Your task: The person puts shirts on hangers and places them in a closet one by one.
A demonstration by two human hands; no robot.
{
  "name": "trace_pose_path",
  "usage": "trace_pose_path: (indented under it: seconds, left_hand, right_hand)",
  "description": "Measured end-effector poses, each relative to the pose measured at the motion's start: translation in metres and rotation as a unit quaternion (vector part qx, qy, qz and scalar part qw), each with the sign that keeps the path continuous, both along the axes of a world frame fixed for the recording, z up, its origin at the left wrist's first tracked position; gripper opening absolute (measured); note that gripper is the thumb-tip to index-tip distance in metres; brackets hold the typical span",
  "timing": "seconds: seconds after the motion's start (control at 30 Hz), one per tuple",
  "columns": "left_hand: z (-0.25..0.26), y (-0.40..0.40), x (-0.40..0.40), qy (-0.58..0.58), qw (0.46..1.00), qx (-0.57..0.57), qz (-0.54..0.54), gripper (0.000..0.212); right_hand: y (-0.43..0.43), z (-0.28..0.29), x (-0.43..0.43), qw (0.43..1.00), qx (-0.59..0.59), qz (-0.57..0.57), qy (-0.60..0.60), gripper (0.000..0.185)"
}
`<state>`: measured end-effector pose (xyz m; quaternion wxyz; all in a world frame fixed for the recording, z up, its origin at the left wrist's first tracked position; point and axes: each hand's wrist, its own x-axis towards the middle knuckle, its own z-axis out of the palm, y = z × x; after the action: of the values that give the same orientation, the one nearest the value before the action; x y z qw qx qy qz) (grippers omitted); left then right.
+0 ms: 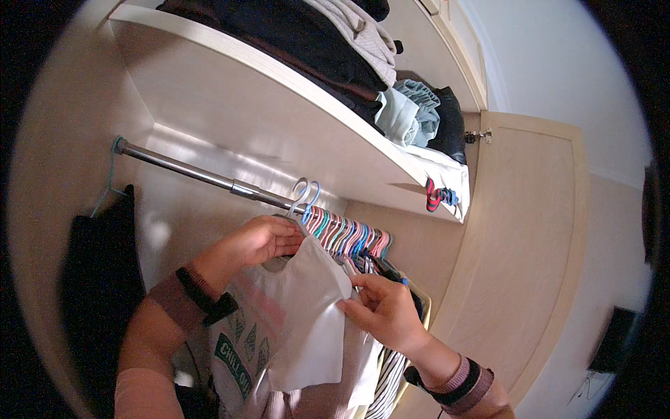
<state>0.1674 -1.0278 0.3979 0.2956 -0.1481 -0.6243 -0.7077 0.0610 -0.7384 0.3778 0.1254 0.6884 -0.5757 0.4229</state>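
Note:
A white printed shirt [309, 314] hangs from a pale plastic hanger [299, 198] hooked on the metal closet rod [209, 177]. My left hand [272, 240] is at the neckline by the hanger's shoulder, its fingers closed together; part of its grip is hidden by the cloth. With thumb and index finger, my right hand [379, 311] pinches the shirt's outer edge near the shoulder. Just behind this hanger a blue hanger [315, 195] is hooked on the rod. Several colored hangers [350, 233] with clothes crowd the rod's far end.
A wooden shelf [261, 63] above holds folded dark clothes [293, 47] and light green garments [411, 112]. Small striped fabric items [439, 196] lie at its edge. An open closet door [523, 235] stands at right. A dark garment [104, 272] hangs at left on a teal hanger.

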Motion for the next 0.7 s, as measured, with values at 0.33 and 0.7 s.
trace_pose_path:
  seconds: [0.33,0.7]
  left_hand:
    - [-0.028,-0.056,-0.025,-0.068,0.997,0.037,-0.029,0.023]
    - [-0.051,-0.044,-0.026,-0.061,0.964,-0.084,0.243,0.027]
  right_hand:
    - [-0.033,-0.017,0.0,0.992,0.037,-0.103,0.059,0.035]
    - [-0.012,-0.047,0.02,0.98,-0.032,-0.131,0.144,0.042]
